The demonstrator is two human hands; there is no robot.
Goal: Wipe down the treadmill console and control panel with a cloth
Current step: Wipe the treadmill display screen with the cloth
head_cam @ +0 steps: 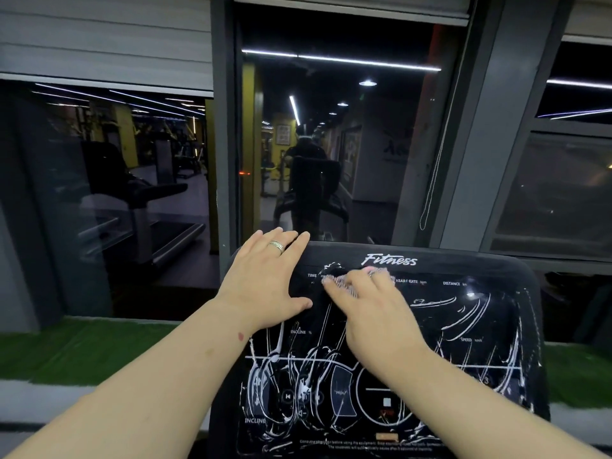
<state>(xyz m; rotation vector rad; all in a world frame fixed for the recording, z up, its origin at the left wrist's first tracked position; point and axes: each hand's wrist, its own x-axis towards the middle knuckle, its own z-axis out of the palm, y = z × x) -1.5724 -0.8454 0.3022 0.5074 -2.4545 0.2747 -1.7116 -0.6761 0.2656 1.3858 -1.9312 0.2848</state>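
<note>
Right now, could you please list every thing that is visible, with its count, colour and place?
Treadmill console: one, black, lower centre to right, covered in white streaks.
Cloth: one, whitish, blurred, on the console's upper part under the right fingers.
Windows: several, dark glass, behind the console, reflecting gym machines and ceiling lights.
Blinds: grey, top left.
Cord: one, white, hanging right of the centre window.
Green turf strip: one, below the windows.
Ring: one, silver, on the left hand.
Left hand: flat on the console's top left corner.
Right hand: pressing the cloth onto the console.
</note>
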